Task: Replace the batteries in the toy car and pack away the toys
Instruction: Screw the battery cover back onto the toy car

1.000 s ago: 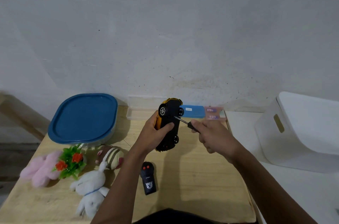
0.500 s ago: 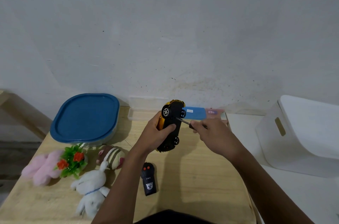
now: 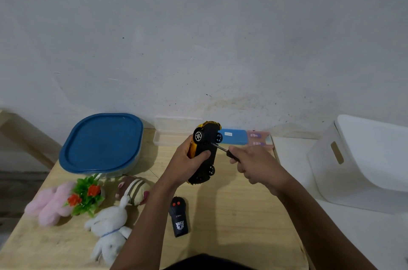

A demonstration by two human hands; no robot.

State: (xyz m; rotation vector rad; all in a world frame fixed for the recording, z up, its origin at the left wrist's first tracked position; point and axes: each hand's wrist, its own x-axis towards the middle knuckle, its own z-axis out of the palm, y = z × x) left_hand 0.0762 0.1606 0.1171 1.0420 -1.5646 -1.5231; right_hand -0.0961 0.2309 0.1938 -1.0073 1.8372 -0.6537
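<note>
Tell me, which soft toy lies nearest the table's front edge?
The white bunny, legs stretched toward the front. The striped toy and the pink toy lie farther back.

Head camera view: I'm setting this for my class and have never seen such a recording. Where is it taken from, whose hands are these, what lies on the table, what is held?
No machine here: a person wears a camera on the head, looking down at their own bare hands. The left hand grips a toy car, underside showing; the right hand holds a screwdriver, tip at that underside. On the wooden table lie a remote control, a white plush rabbit, a pink plush, a striped plush, a plastic plant and a blue-lidded container. A white bin stands to the right.
</note>
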